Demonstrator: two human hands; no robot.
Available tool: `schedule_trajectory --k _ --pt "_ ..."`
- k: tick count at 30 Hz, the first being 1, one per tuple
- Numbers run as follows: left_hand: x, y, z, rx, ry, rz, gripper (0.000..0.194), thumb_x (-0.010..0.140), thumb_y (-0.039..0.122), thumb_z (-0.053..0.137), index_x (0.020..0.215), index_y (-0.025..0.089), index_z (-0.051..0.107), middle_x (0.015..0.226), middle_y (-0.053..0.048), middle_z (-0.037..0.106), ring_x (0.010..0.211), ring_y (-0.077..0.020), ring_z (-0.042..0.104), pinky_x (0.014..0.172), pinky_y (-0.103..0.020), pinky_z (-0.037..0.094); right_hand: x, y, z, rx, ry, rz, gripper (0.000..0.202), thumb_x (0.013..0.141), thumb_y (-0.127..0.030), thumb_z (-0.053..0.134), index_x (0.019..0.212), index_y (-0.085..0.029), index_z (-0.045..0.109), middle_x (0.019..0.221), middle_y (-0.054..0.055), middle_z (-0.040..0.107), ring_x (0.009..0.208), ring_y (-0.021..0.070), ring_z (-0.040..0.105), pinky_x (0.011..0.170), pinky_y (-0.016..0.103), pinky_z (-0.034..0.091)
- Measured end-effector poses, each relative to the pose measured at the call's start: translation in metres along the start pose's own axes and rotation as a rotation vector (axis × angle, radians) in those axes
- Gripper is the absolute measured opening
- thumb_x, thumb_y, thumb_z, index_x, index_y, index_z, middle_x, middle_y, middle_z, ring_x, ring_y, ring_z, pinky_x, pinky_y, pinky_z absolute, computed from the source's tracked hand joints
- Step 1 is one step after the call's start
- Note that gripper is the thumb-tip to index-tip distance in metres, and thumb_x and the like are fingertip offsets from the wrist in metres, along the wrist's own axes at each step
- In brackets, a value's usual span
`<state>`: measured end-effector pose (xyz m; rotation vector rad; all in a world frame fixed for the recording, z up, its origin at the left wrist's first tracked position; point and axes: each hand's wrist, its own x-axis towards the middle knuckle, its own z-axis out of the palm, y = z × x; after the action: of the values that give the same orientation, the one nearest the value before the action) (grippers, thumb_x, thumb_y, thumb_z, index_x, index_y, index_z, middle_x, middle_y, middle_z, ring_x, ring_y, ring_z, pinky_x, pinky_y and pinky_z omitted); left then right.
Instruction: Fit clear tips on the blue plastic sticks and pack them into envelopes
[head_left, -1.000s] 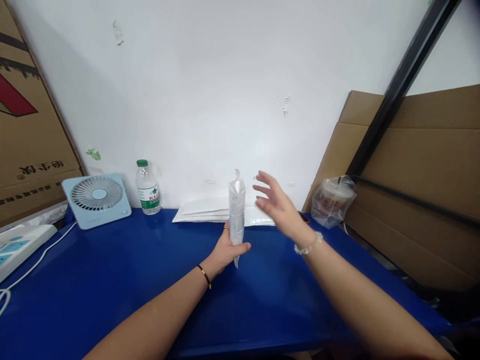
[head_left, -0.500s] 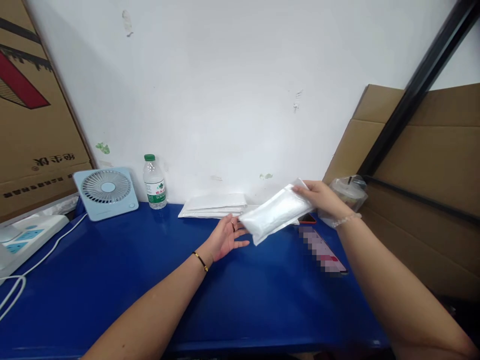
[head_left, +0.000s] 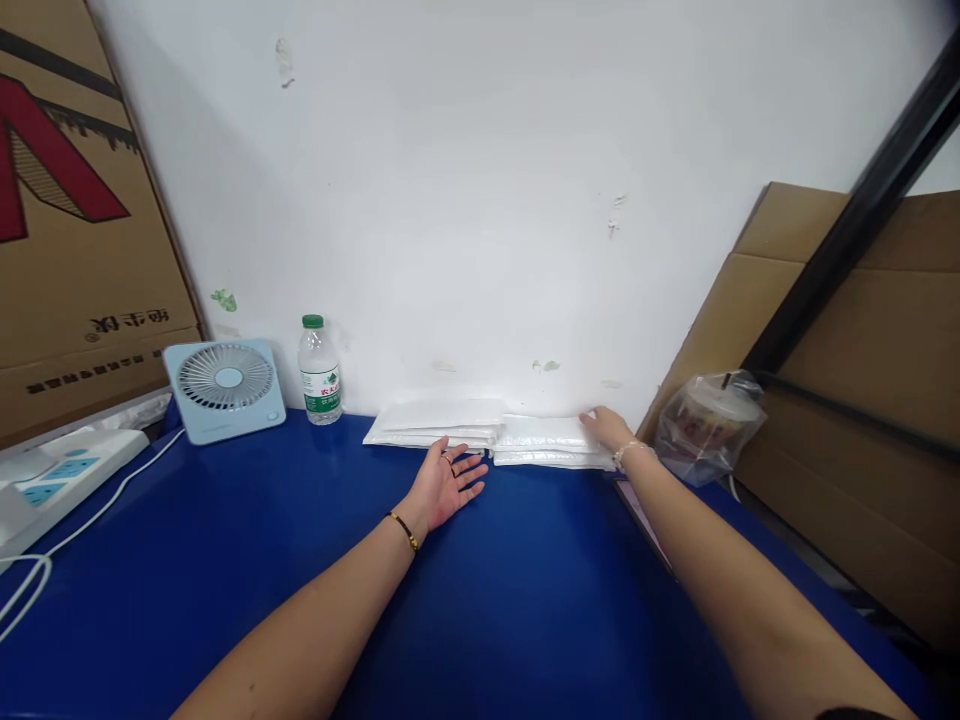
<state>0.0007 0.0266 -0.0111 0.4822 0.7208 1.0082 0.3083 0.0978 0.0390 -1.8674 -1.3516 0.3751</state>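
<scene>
My left hand (head_left: 448, 487) is open, palm up with its fingers spread, just in front of the left stack of white padded packets (head_left: 442, 413). Nothing is in it. Beside that stack, against the wall, lies a second pile of white padded packets (head_left: 551, 440). At the right end of this pile, my right hand (head_left: 611, 432) has its fingers closed on the top packet (head_left: 540, 431), which lies flat on those below. The fingertips are partly hidden behind the packet's end.
A light-blue fan (head_left: 229, 385) and a plastic bottle (head_left: 320, 370) stand at the back left, near a power strip (head_left: 67, 490) with white cords. On the right are a bagged cup (head_left: 709, 425), cardboard (head_left: 855, 420) and a phone (head_left: 645, 525) partly under my right forearm.
My right hand has lowered the white packet from mid-air onto the right pile by the wall. The left hand stays open, near its former place. The view has shifted slightly.
</scene>
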Motion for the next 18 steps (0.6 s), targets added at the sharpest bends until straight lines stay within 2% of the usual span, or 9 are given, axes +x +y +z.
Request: schedule_trajectory --k 2,3,5,7,8,10,13,16,18 --pt "0.001 0.0 0.0 -0.012 0.005 -0.002 0.046 0.086 0.055 0.04 0.115 0.02 0.048 0.117 -0.012 0.056 0.104 -0.0244 0.06 0.079 -0.036 0.052 -0.009 -0.016 0.012 -0.069 0.028 -0.159 0.041 0.075 -0.031 0.06 0.113 -0.014 0.06 0.129 0.018 0.051 0.123 0.032 0.039 0.1 0.045 0.028" --pt "0.001 0.0 0.001 -0.017 0.004 -0.001 0.046 0.086 0.055 0.04 0.115 0.02 0.049 0.116 -0.012 0.057 0.103 -0.0243 0.061 0.079 -0.036 0.052 -0.017 -0.026 0.02 -0.156 0.01 -0.36 0.046 0.078 -0.034 0.057 0.121 -0.015 0.055 0.132 0.016 0.049 0.123 0.0312 0.038 0.101 0.045 0.026" --pt "0.001 -0.001 0.001 -0.019 -0.002 0.003 0.045 0.086 0.054 0.041 0.113 0.019 0.049 0.113 -0.012 0.058 0.101 -0.0238 0.061 0.078 -0.035 0.051 -0.036 -0.048 0.039 -0.293 -0.137 -0.753 0.051 0.081 -0.036 0.053 0.129 -0.016 0.049 0.13 0.013 0.051 0.12 0.0276 0.04 0.101 0.042 0.028" --pt "0.001 -0.001 0.001 -0.015 -0.012 0.009 0.044 0.087 0.054 0.041 0.112 0.019 0.05 0.111 -0.012 0.059 0.101 -0.0232 0.062 0.078 -0.034 0.051 -0.056 -0.07 0.059 -0.432 -0.193 -0.967 0.055 0.079 -0.033 0.056 0.13 -0.015 0.047 0.129 0.013 0.052 0.12 0.0281 0.04 0.099 0.041 0.028" --pt "0.0 -0.001 0.001 -0.011 -0.016 0.009 0.043 0.087 0.054 0.041 0.111 0.019 0.05 0.111 -0.012 0.06 0.101 -0.0231 0.062 0.079 -0.034 0.051 -0.064 -0.079 0.068 -0.491 -0.185 -1.015 0.051 0.08 -0.029 0.056 0.128 -0.014 0.049 0.125 0.014 0.054 0.118 0.0282 0.04 0.098 0.04 0.028" --pt "-0.001 -0.001 0.001 -0.004 -0.022 0.012 0.043 0.086 0.054 0.042 0.111 0.019 0.049 0.113 -0.012 0.059 0.104 -0.0232 0.061 0.08 -0.034 0.051 -0.073 -0.092 0.079 -0.577 -0.17 -1.016 0.031 0.085 -0.02 0.047 0.113 -0.014 0.059 0.108 0.015 0.063 0.108 0.0269 0.047 0.091 0.038 0.03" --pt "-0.002 0.0 0.002 0.002 -0.042 0.026 0.044 0.085 0.055 0.045 0.111 0.02 0.049 0.121 -0.013 0.056 0.111 -0.0234 0.057 0.083 -0.034 0.05 -0.08 -0.097 0.076 -0.542 -0.116 -0.972 0.027 0.092 -0.019 0.036 0.099 -0.016 0.063 0.094 0.013 0.065 0.094 0.0245 0.053 0.084 0.035 0.033" --pt "-0.002 -0.002 0.004 -0.007 -0.07 0.047 0.044 0.084 0.053 0.049 0.112 0.02 0.049 0.128 -0.013 0.052 0.116 -0.0235 0.054 0.087 -0.033 0.048 -0.09 -0.089 0.056 -0.295 -0.071 -0.915 0.029 0.094 -0.026 0.034 0.102 -0.019 0.061 0.097 0.01 0.064 0.09 0.022 0.055 0.08 0.031 0.036" --pt "-0.004 -0.006 0.006 -0.004 -0.106 0.079 0.041 0.084 0.05 0.051 0.113 0.021 0.048 0.131 -0.012 0.05 0.119 -0.0228 0.052 0.091 -0.034 0.047 -0.099 -0.08 0.039 -0.05 -0.078 -0.819 0.027 0.094 -0.031 0.037 0.101 -0.02 0.06 0.096 0.007 0.064 0.087 0.0201 0.056 0.077 0.029 0.039"
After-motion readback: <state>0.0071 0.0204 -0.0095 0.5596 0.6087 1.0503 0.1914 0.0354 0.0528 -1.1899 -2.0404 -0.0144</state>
